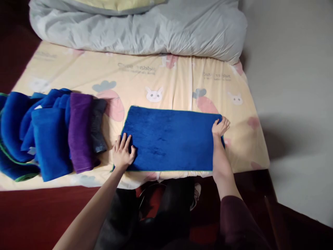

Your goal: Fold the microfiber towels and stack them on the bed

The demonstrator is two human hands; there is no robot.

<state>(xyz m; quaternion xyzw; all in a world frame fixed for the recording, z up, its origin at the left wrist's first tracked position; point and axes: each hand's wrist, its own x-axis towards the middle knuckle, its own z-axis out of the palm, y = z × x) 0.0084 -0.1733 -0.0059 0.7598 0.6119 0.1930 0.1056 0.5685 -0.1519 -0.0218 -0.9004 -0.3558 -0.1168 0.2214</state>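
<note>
A blue towel (171, 142) with a thin green edge lies spread flat on the bed near its front side. My left hand (123, 152) rests on the towel's left edge, fingers spread and nothing gripped. At the towel's upper right corner, my right hand (220, 126) has its fingers curled over the edge, closed on the cloth. Part of the towel's right edge is hidden behind that hand and forearm.
Left of the towel sits a pile of folded blue towels (52, 142), with a purple towel (80, 132) and a dark grey cloth (99, 125) beside it. A grey quilt (145, 31) lies across the back of the patterned bed sheet (135, 83). A wall (293, 86) stands at right.
</note>
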